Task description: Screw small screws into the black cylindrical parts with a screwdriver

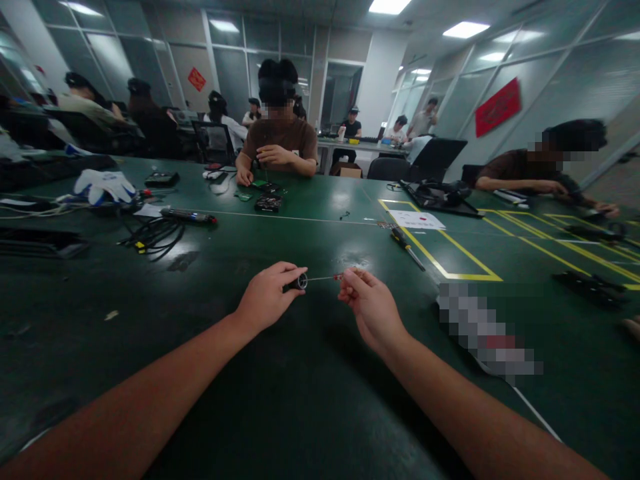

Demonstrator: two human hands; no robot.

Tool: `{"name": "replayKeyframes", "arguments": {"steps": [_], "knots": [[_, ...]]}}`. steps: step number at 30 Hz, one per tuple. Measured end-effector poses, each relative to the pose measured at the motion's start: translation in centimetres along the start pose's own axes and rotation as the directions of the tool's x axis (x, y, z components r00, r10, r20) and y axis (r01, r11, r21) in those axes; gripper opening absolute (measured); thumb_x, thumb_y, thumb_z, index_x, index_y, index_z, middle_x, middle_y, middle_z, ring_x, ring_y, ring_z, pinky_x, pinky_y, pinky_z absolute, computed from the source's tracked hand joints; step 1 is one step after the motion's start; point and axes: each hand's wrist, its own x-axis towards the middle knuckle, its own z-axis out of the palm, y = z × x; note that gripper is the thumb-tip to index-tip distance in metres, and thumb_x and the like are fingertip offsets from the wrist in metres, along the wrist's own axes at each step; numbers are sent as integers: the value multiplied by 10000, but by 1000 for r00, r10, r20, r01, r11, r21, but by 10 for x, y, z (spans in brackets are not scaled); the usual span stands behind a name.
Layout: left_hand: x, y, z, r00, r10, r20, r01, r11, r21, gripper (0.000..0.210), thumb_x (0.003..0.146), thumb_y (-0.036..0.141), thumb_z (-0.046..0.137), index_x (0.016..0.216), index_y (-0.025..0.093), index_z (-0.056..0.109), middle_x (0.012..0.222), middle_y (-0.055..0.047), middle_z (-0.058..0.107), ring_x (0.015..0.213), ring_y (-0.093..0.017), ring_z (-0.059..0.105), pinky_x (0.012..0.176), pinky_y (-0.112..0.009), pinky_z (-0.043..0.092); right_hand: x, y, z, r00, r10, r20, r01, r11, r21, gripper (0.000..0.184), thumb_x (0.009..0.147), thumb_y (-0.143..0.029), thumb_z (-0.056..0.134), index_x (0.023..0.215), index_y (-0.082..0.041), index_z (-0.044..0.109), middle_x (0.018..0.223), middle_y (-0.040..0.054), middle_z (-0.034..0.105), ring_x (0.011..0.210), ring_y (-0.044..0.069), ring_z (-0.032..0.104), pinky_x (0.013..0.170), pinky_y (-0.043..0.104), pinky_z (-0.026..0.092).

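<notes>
Near the middle of the view, my left hand (267,297) is closed on a small dark round part with a light metallic ring (302,281) facing right. A thin pale strand, maybe a wire (320,279), runs from that part across to my right hand (373,303). My right thumb and fingers pinch a tiny reddish piece (337,277) at the strand's other end; its kind is too small to make out. Both hands are a little above the green tabletop (280,407). A screwdriver (407,247) with a yellow-and-black handle lies beyond my right hand.
To the right lies a pixelated flat object (480,330) with a white cable. Black cables (157,237), a dark tool (187,215) and white gloves (105,185) are at the left. Yellow tape (473,277) marks the right side. A co-worker (280,143) handles circuit boards opposite.
</notes>
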Motion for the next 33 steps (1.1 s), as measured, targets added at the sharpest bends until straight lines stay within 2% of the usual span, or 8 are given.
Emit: {"name": "replayKeyframes", "arguments": {"steps": [4,7,10,14,19,22,27,33], "knots": [[0,2,3,1000,24,15,-24,1000,-5,453,878,143,759,1309,273,707,1225,-49,723,1107,-241,686,969,-421,574,1,1,0,1000,-17,7,17,1000,23,316,710,-412,873,920,-217,737,721,-33,614,603,122,516,580,290,437],[0,2,4,999,17,37,-18,1000,14,451,879,149,756,1309,276,709,1220,-50,724,1099,-249,686,960,-429,575,-4,-2,0,997,-22,72,21,1000,10,335,736,-395,854,1011,-247,732,699,-46,614,595,126,524,584,290,442],[-1,2,3,999,6,37,-6,1000,14,454,886,149,750,1321,271,703,1237,-51,718,1109,-251,682,965,-434,574,-9,-4,3,990,-69,126,68,998,7,262,785,-433,823,954,-253,735,689,-37,611,621,138,548,615,302,458],[0,1,3,999,12,36,-12,1000,-22,447,893,152,751,1325,257,699,1248,-49,715,1112,-236,682,968,-418,575,-11,0,4,984,-159,79,167,979,-113,343,900,-556,699,831,-224,747,599,-31,543,569,135,486,587,311,411],[0,0,3,1000,25,15,-24,999,-33,461,897,143,746,1342,245,685,1261,-48,715,1140,-229,676,996,-413,565,-9,5,1,978,-206,-2,204,969,-142,176,843,-376,771,937,-241,709,671,-36,620,646,154,564,647,312,442],[0,1,3,999,39,22,-38,999,-39,449,907,137,733,1340,249,686,1259,-49,718,1133,-223,679,989,-401,567,-10,5,1,975,-221,20,222,969,-112,140,824,-329,786,899,-239,710,734,-23,649,712,162,596,725,329,474],[0,4,5,998,52,35,-51,998,-38,443,897,141,752,1326,235,695,1252,-50,725,1130,-223,685,988,-390,568,-12,3,3,956,-287,63,293,946,-141,236,928,-464,693,980,-243,755,798,4,668,737,164,596,717,334,484],[1,1,3,999,37,4,-36,999,-31,456,885,138,765,1327,224,695,1253,-49,726,1134,-228,691,995,-398,576,-2,10,-2,980,-197,21,198,976,-89,275,867,-480,754,948,-217,765,771,2,669,704,154,590,671,311,479]]}}
